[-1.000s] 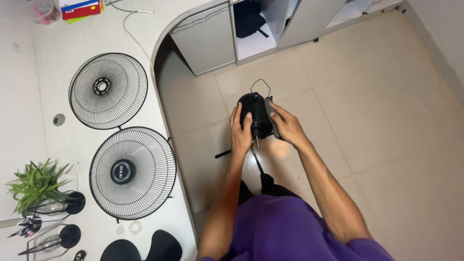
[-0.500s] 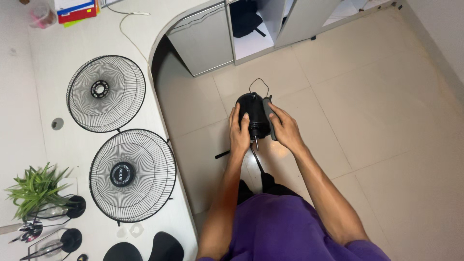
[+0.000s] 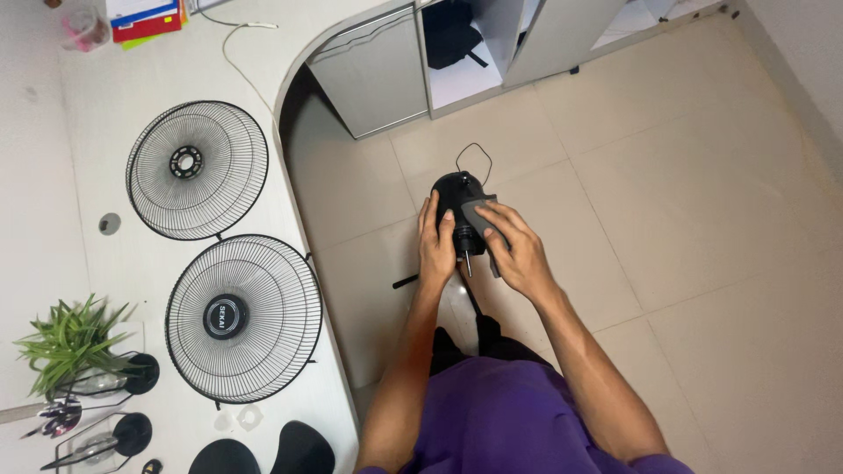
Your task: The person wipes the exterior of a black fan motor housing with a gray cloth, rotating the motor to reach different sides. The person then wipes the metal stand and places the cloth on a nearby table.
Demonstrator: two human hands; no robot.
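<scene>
Purple shirt [image 3: 518, 421] at bottom of frame, both forearms reaching out over the tiled floor [image 3: 702, 219].

Left hand [image 3: 436, 241] wraps the left flank of the black fan motor housing [image 3: 457, 211], fingers curled on it, thumb up along the side. Right hand [image 3: 514, 250] grasps a grey flat piece [image 3: 479, 215] pressed against the housing's right/top face (looks like a cloth or a cover plate, can't tell which at this resolution).

Housing is held above the floor, just ahead of the person's lap. Long axis runs roughly near-far: metal shaft [image 3: 467, 262] sticks out of the near end, pointing back toward the person; rounded rear end points away. A thin wire loop [image 3: 474, 154] sits at the far end. Black stand pole [image 3: 470, 294] drops from below the hands toward the shirt.

Left on the white worktop [image 3: 114, 105]: front fan guard with black hub [image 3: 244, 318], then the rear fan guard [image 3: 198, 168] farther out, apart. Green plant [image 3: 61, 338] at the left edge. Grey cabinet [image 3: 373, 70] beyond.
</scene>
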